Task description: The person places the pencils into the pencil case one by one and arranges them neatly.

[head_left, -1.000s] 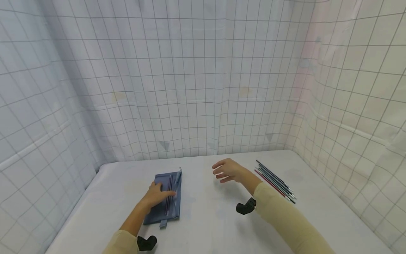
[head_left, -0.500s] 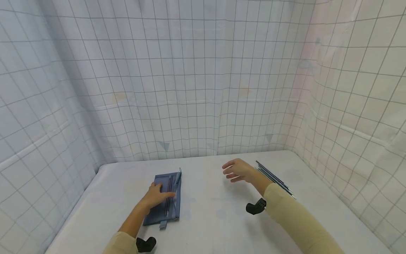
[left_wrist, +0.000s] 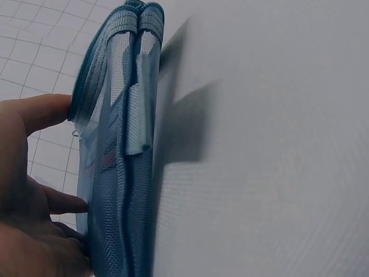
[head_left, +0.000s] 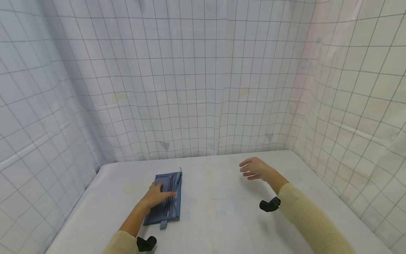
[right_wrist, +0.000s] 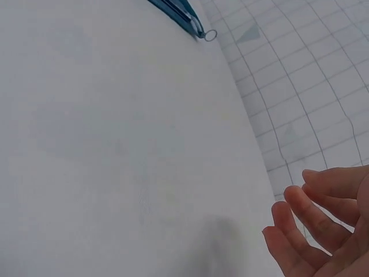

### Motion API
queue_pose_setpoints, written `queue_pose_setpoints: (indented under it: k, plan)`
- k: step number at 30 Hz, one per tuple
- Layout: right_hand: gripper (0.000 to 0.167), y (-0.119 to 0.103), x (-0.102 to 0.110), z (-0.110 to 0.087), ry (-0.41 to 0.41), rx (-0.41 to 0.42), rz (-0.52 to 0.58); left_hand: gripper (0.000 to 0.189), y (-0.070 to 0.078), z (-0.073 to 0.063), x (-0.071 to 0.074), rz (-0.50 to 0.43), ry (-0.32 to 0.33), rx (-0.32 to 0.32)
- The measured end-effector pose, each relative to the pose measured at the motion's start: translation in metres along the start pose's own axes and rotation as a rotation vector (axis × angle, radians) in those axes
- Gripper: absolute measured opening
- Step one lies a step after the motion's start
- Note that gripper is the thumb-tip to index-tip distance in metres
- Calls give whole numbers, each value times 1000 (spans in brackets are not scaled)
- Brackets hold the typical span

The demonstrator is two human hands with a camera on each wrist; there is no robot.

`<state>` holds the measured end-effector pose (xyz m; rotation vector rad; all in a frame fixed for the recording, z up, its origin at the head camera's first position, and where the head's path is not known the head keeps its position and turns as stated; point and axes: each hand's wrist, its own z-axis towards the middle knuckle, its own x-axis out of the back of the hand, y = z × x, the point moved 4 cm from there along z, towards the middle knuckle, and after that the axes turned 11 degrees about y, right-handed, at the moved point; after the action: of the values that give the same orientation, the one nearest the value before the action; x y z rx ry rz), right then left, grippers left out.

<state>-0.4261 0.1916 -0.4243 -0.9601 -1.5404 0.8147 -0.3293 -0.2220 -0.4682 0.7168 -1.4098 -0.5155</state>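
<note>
Steadying the blue mesh pencil pouch [head_left: 161, 209] seems to be the left hand's [head_left: 153, 197] job: it rests over the pouch's face with thumb and fingers spread apart, touching rather than wrapped round it, presumably so the soft case does not slide. The pouch lies flat on the left side of the white tabletop [head_left: 209, 211], its long sides running away from the person, a lie that probably lets the palm rest on it without bending the wrist.

The right hand [head_left: 255, 168] hovers above the right side of the tabletop, well apart from the pouch and holding nothing; its fingers are loosely bent with slight gaps between them. That loose shape probably just leaves it free. The pale yellow right sleeve [head_left: 312, 217] hides part of the table beneath.

Up close, the pouch is a slim, padded-looking rectangle of fine netting with ribbed fabric edging, a zip [left_wrist: 86, 69] curving round one end and a stubby woven tab [left_wrist: 138, 118] jutting from it, likely a pull for the fingers. A thin ring [right_wrist: 211, 36], metal by its look, hangs at the far corner. Dark narrow stripes run along the face; whether they are pencils inside or trim, I cannot tell. Behind hangs a creased white curtain [head_left: 196, 70] with a grid of dark lines.
</note>
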Motion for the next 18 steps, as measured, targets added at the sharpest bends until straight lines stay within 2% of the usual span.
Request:
queue_pose_setpoints:
  k: [8,18]
  plan:
    - [41,20,30,-1,30,-13,-77,102,-3,1,-1,-20,-7,23]
    - [38,42,58,6,105,-7,-236,103,-3,3,-1,-7,5,1]
